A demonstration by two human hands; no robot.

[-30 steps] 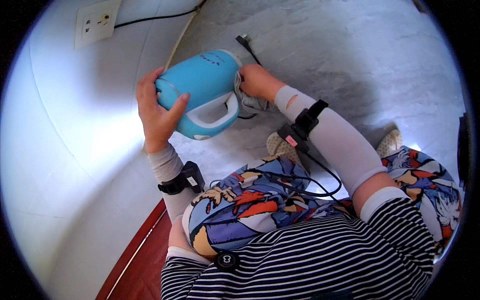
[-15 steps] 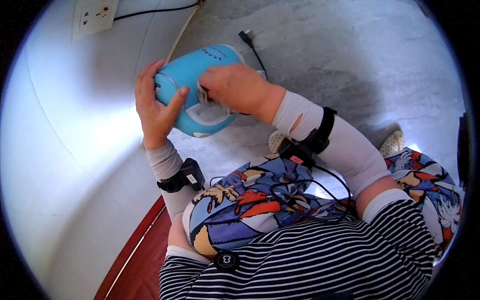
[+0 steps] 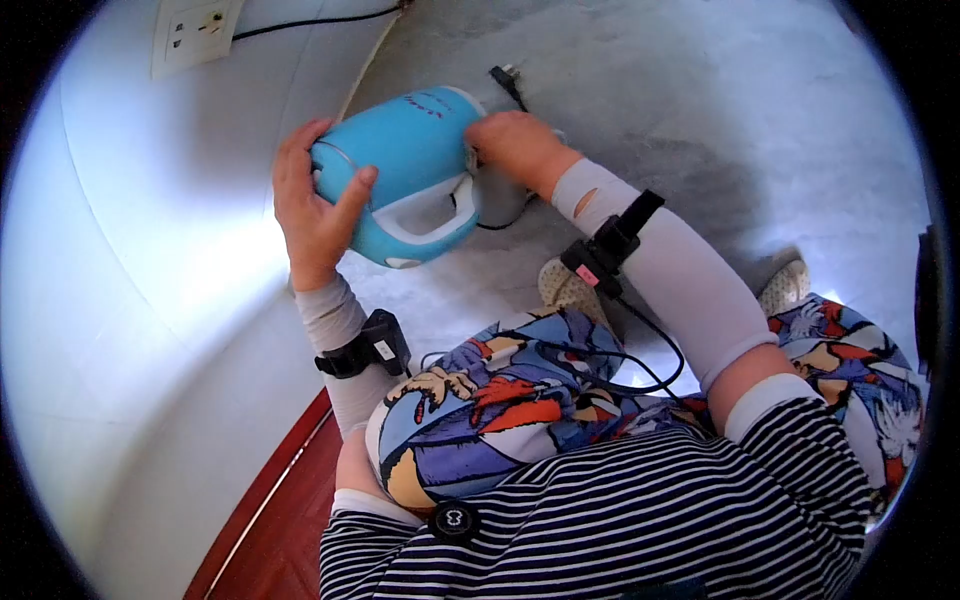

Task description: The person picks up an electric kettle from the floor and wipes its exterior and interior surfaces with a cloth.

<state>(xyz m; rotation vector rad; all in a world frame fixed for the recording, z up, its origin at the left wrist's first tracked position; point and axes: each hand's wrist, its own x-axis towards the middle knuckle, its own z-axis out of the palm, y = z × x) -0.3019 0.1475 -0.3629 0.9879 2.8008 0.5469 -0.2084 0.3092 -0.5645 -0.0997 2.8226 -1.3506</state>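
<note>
A light-blue electric kettle (image 3: 400, 140) with a white-lined handle (image 3: 462, 212) is held tilted on its side, red lettering on its upper face. Around its lid end, my left hand (image 3: 315, 205) is closed, with the thumb along the near side and the fingers on the far side. My right hand (image 3: 520, 150) is at the base end, fingers bunched on a greyish cloth (image 3: 471, 158). Only a sliver of that cloth shows; the rest is hidden by the fingers.
A black plug (image 3: 508, 85) and its cord lie on the grey floor (image 3: 640, 90) beyond the kettle. On the pale wall at left is a socket plate (image 3: 198, 35) with a black cable. A red surface (image 3: 290, 520) lies at lower left, and shoes (image 3: 570, 285) show below.
My right hand has moved right with the cloth, from beside the handle to the kettle's base end, uncovering the handle. My left hand and the kettle have barely shifted.
</note>
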